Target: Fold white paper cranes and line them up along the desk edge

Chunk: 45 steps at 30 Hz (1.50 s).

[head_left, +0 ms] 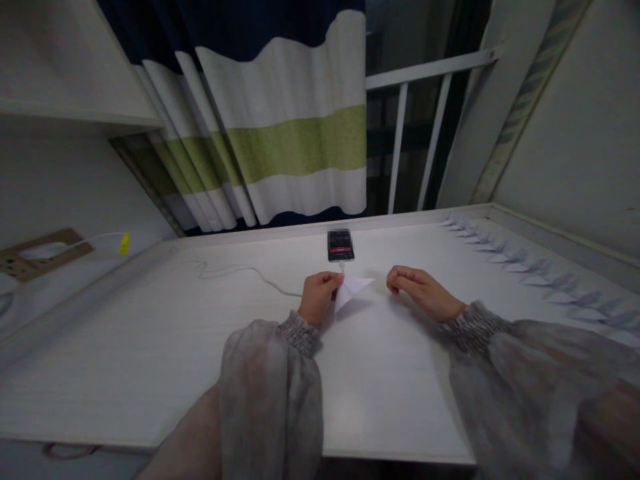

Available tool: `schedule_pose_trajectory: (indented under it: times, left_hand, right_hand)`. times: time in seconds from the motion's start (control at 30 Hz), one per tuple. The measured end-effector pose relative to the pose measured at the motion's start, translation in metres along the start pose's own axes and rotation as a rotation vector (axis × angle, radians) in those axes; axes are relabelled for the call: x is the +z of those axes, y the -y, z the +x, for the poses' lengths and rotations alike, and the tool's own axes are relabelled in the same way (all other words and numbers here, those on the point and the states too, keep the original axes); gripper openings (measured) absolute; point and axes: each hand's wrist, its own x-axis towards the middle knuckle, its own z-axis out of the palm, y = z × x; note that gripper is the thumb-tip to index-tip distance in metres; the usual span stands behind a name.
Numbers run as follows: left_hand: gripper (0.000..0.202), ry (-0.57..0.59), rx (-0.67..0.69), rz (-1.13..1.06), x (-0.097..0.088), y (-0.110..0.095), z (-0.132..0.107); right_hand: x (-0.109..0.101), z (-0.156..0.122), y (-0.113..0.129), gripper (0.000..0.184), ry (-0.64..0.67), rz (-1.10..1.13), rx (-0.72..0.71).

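Observation:
My left hand [320, 297] pinches a piece of folded white paper [354, 291] by its left side, just above the white desk. The paper has pointed corners, one toward the right and one downward. To the right of it, apart from the paper, my right hand [420, 290] is held with its fingers curled in and the thumb close to them; I see nothing in it. Beyond my left hand lies a phone [341, 245] with its screen lit and a white cable [270, 283] plugged into its near end.
Several folded white paper pieces [537, 279] stand in a row along the right side of the desk [150, 360]. A striped curtain [300, 133] and a white window rail [430, 72] are behind it. On the left wall is a socket panel [45, 253] with a plug.

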Motion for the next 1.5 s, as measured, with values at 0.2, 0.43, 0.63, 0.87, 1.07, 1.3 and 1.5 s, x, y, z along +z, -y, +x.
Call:
schedule_pose_trajectory:
  times: [0.2,0.43,0.63,0.87,1.07,1.3,1.5]
  left_hand:
    - [0.028,-0.048,-0.014,-0.123,0.001,0.002,0.002]
    - [0.030,0.018,0.037,-0.037,0.018,0.006,-0.009]
    - [0.038,0.156,0.002,-0.059,0.024,0.006,-0.017]
    - [0.050,0.206,0.004,-0.088,0.024,0.003,-0.018]
    - [0.051,0.243,0.032,-0.072,0.023,0.000,-0.019]
    - [0.053,0.311,-0.021,-0.116,0.022,-0.001,-0.021]
    - [0.049,0.305,-0.056,-0.098,0.021,-0.001,-0.022]
  right_hand:
    - [0.005,0.002,-0.006,0.024,-0.072,0.113,0.096]
    - [0.032,-0.003,-0.003,0.033,0.005,0.161,0.105]
    - [0.033,-0.001,-0.003,0.036,-0.106,0.251,0.188]
    - [0.030,-0.002,0.001,0.031,-0.213,0.321,0.225]
    - [0.029,-0.002,0.003,0.030,-0.260,0.316,0.276]
    - [0.026,0.000,0.001,0.026,-0.293,0.311,0.269]
    - [0.026,0.000,-0.003,0.025,-0.298,0.350,0.274]
